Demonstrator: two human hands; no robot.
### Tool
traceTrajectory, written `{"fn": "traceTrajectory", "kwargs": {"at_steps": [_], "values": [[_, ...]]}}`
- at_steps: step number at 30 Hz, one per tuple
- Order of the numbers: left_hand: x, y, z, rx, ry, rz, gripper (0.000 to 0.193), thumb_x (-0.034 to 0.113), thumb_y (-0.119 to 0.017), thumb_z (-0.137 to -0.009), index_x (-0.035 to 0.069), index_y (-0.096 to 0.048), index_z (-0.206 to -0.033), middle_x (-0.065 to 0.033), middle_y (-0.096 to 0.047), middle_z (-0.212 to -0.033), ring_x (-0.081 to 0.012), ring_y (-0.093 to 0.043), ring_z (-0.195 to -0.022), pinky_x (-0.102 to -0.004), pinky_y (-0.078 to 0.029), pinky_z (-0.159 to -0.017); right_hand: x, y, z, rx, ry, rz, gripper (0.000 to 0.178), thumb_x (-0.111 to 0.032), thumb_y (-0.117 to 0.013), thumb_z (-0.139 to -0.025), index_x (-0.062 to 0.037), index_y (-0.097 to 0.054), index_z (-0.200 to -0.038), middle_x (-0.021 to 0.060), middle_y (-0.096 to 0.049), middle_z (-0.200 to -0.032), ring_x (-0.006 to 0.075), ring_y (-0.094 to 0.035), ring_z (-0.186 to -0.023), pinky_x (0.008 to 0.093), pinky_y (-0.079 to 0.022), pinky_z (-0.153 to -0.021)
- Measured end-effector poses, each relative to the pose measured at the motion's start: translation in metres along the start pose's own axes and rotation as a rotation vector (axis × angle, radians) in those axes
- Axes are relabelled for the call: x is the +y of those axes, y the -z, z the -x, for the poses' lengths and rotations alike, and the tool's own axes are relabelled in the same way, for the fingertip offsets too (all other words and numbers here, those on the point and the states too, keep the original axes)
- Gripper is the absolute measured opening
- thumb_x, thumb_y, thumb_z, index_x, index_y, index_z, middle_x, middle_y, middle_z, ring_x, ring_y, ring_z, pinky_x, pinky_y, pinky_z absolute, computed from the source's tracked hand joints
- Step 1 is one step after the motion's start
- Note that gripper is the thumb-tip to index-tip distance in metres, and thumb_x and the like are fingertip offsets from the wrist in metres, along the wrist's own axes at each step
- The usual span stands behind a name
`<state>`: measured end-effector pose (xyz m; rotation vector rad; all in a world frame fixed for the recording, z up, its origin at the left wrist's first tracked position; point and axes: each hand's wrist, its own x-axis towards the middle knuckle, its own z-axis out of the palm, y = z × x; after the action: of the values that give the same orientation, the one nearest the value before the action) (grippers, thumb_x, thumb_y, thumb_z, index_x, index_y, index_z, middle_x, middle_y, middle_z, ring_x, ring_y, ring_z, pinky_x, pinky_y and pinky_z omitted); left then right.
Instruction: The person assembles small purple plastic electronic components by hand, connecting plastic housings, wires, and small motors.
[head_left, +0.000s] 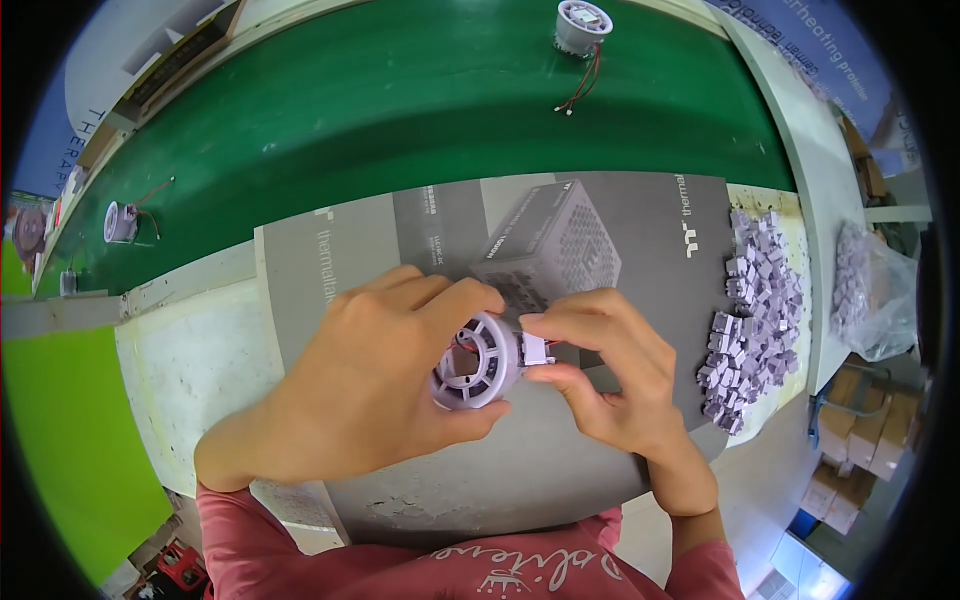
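Note:
Gripped in my left hand [375, 370] is a round, pale lilac plastic housing [478, 365] with a spoked, ring-shaped face and a bit of red wire inside. Its open face is turned to the lower left, above a grey printed cardboard sheet [400, 500]. My right hand [620, 375] pinches a small pale lilac plastic piece [537, 349] between thumb and forefinger. That piece touches the right side of the housing. A short stretch of red wire shows beside it near the right fingertips. The far side of the housing is hidden by the left fingers.
Small pale lilac pieces [750, 310] lie heaped at the right. Beyond the cardboard runs a green belt [400, 110] carrying wired round units, one [582, 28] at the far right and one [122, 222] at the left. A clear plastic bag [880, 300] hangs at the right, above cardboard boxes [860, 430].

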<state>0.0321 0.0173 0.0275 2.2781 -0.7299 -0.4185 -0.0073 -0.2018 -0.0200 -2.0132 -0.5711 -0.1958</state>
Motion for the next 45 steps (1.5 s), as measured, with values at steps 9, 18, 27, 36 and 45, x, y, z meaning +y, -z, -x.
{"fn": "traceTrajectory", "kwargs": {"at_steps": [9, 18, 27, 36, 45], "values": [[-0.005, -0.001, -0.008, 0.067, 0.014, 0.145, 0.062, 0.018, -0.091, -0.058, 0.01, -0.069, -0.116, -0.0051, -0.069, -0.099, -0.0196, -0.066, -0.091, -0.0301, -0.06, -0.067, -0.004, 0.009, -0.006, 0.075, 0.138, 0.195, 0.038, -0.007, -0.083, -0.068, -0.0033, -0.075, -0.106, 0.0094, -0.066, -0.092, 0.0208, -0.064, -0.074, 0.0313, -0.053, -0.059], [-0.011, -0.011, -0.013, 0.074, 0.018, 0.329, 0.065, 0.015, -0.093, -0.056, 0.012, -0.071, -0.117, -0.0051, -0.069, -0.1, -0.0172, -0.066, -0.089, -0.0279, -0.06, -0.062, -0.004, 0.015, -0.005, 0.095, 0.147, 0.158, 0.038, -0.005, -0.083, -0.065, -0.0087, -0.077, -0.103, 0.0075, -0.066, -0.09, 0.0198, -0.064, -0.074, 0.0296, -0.054, -0.059], [-0.011, -0.016, -0.014, 0.113, -0.099, 0.328, 0.058, 0.014, -0.091, -0.056, 0.013, -0.074, -0.111, 0.0003, -0.073, -0.101, -0.0143, -0.062, -0.089, -0.0274, -0.06, -0.063, -0.005, 0.019, -0.002, 0.07, 0.157, 0.117, 0.029, 0.003, -0.078, -0.069, -0.0093, -0.079, -0.095, 0.0088, -0.067, -0.092, 0.0201, -0.065, -0.07, 0.0283, -0.057, -0.059], [-0.029, -0.036, -0.033, 0.171, -0.087, 0.275, 0.059, 0.014, -0.089, -0.063, 0.011, -0.069, -0.119, -0.0026, -0.069, -0.11, -0.0173, -0.059, -0.096, -0.0321, -0.062, -0.073, 0.015, 0.02, -0.012, 0.011, 0.13, 0.307, 0.037, -0.008, -0.075, -0.076, -0.0095, -0.074, -0.113, 0.0108, -0.068, -0.107, 0.0313, -0.065, -0.1, 0.0391, -0.055, -0.081], [-0.037, -0.04, -0.027, 0.253, -0.291, 0.186, 0.052, 0.011, -0.087, -0.061, 0.006, -0.068, -0.11, -0.0083, -0.069, -0.102, -0.0288, -0.06, -0.089, -0.0374, -0.053, -0.075, -0.014, -0.006, -0.05, 0.059, 0.061, 0.433, 0.033, -0.021, -0.051, -0.102, 0.0008, -0.061, -0.124, 0.0183, -0.067, -0.1, 0.0365, -0.064, -0.092, 0.0462, -0.048, -0.08]]}}
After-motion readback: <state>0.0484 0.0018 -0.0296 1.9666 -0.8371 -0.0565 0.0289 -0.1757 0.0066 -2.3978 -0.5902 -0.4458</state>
